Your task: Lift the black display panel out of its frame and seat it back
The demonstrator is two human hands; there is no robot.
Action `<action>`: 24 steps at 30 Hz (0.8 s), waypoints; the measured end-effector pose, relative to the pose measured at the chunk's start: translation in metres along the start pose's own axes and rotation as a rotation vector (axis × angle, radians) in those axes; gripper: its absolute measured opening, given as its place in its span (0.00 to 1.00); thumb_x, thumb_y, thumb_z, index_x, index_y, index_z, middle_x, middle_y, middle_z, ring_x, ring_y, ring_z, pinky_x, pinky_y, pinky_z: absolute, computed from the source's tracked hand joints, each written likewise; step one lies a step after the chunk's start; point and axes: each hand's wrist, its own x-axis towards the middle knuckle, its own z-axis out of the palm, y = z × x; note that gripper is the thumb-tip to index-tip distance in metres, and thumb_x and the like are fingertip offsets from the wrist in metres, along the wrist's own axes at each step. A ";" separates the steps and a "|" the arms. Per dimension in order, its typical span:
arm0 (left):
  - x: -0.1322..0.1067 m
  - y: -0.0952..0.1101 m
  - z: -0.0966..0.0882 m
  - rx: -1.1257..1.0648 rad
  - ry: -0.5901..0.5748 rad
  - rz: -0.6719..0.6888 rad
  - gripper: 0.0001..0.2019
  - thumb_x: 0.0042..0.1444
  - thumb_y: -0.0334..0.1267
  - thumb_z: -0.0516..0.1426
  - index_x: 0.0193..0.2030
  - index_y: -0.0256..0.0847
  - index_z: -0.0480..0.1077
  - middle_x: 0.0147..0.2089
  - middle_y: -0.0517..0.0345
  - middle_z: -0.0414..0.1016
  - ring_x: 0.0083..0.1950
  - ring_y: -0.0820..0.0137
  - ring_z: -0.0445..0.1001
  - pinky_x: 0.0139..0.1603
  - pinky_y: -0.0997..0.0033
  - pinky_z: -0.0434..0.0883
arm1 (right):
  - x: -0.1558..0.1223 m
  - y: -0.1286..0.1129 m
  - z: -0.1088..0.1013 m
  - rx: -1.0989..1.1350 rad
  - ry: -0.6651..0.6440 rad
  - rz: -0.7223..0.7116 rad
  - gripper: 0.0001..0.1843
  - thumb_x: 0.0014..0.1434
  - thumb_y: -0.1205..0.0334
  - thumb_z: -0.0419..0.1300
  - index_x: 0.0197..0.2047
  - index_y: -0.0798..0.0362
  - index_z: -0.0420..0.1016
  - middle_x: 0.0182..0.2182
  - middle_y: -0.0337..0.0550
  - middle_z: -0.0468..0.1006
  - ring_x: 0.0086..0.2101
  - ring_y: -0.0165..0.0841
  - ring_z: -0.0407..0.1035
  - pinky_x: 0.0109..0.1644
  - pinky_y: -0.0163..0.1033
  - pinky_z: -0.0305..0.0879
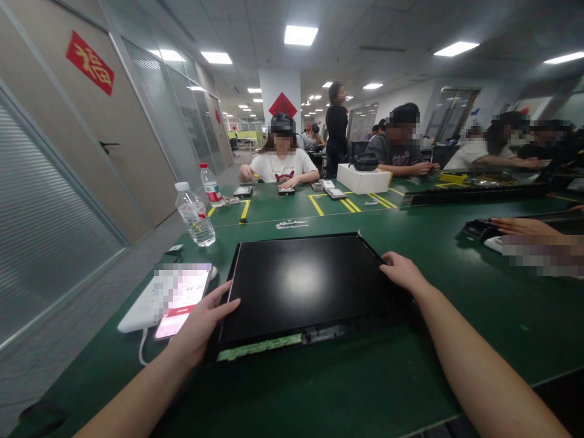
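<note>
A flat black rectangular glossy panel (303, 286) lies face up on the green matted surface (319, 389), straight ahead of the person, with its long axis running left to right across the body. A thin green circuit strip (258, 348) shows along its near long edge. The two short ends point towards the hands, one to each side.

The left hand (201, 325) sits at the left short end, close to the near corner. Its fingers (225, 307) are loosely apart and laid flat, the foremost one touching the panel's rim, clamped on nothing. The right hand (401, 272) meets the right short end farther back, near the far corner, so the hands stand diagonally across the panel. The right fingers (387, 260) are curled together over that edge; whether they hook beneath it I cannot tell. Both hands touch the panel, neither being the nearer.

Just left of the left hand lies a lit smartphone with a pink screen (182, 301), on a white flat slab (137, 313). A clear plastic water bottle (195, 214) stands farther back
</note>
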 end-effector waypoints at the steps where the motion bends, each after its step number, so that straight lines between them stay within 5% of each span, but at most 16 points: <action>1: 0.000 0.000 -0.001 -0.004 -0.004 0.001 0.35 0.51 0.23 0.66 0.67 0.43 0.68 0.51 0.46 0.85 0.45 0.55 0.86 0.42 0.64 0.84 | 0.000 0.000 0.000 0.000 -0.002 0.001 0.19 0.58 0.60 0.58 0.51 0.53 0.78 0.41 0.48 0.81 0.40 0.39 0.74 0.39 0.38 0.63; 24: 0.007 -0.005 -0.015 0.048 -0.107 0.120 0.41 0.49 0.35 0.72 0.70 0.42 0.66 0.66 0.43 0.74 0.66 0.50 0.72 0.63 0.58 0.74 | 0.000 -0.001 -0.001 0.024 0.011 0.001 0.18 0.57 0.61 0.59 0.50 0.53 0.78 0.41 0.48 0.81 0.40 0.39 0.74 0.39 0.37 0.64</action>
